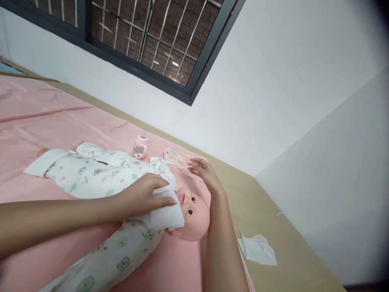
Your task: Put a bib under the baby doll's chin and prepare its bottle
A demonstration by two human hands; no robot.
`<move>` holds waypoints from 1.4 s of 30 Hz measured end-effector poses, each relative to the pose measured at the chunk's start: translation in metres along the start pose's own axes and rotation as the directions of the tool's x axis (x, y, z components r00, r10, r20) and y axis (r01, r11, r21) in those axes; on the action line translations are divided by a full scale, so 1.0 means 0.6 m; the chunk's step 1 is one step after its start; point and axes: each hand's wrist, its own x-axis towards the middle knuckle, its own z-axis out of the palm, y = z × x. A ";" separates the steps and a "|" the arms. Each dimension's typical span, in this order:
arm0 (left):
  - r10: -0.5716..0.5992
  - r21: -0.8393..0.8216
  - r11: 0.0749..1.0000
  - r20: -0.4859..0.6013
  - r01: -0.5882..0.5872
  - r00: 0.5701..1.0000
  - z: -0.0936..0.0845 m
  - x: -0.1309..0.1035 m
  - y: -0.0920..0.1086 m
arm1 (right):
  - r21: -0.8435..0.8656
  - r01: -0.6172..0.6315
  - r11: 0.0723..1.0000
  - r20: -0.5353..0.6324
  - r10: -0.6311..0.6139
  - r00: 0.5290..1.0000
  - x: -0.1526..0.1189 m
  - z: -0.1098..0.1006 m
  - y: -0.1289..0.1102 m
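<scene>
A baby doll [196, 227] lies on its back on a pink sheet [179, 267], its head toward the right. It wears white clothes [106, 174] printed with green animal faces. My left hand [150, 192] grips a folded white cloth [168, 215] against the doll's neck and chest, thumb on top; the other fingers are partly hidden. Beyond the doll's head, my right hand [205, 172] is raised with its fingers apart and slightly bent, holding nothing. Just left of those fingertips is a clear plastic packet [174, 157] with something orange inside.
A pink baby bottle [140, 146] stands behind the doll's body. On the tan surface [255, 198] to the right lies a crumpled white cloth [258, 249]. A white wall [243, 101] with a dark-framed barred window [188, 95] rises at the back.
</scene>
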 end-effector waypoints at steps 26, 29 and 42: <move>0.404 0.382 0.860 -0.106 -0.338 0.909 0.047 0.000 -0.033 | 0.608 -0.111 0.786 -0.052 0.178 0.983 0.046 0.029 0.186; 0.401 0.379 0.861 -0.097 -0.339 0.911 0.042 0.002 -0.032 | 0.603 -0.114 0.790 -0.051 0.181 0.982 0.047 0.029 0.189; 0.363 0.449 0.844 -0.074 -0.294 0.929 0.027 0.006 -0.027 | 0.576 -0.116 0.809 -0.035 0.166 0.985 0.045 0.029 0.188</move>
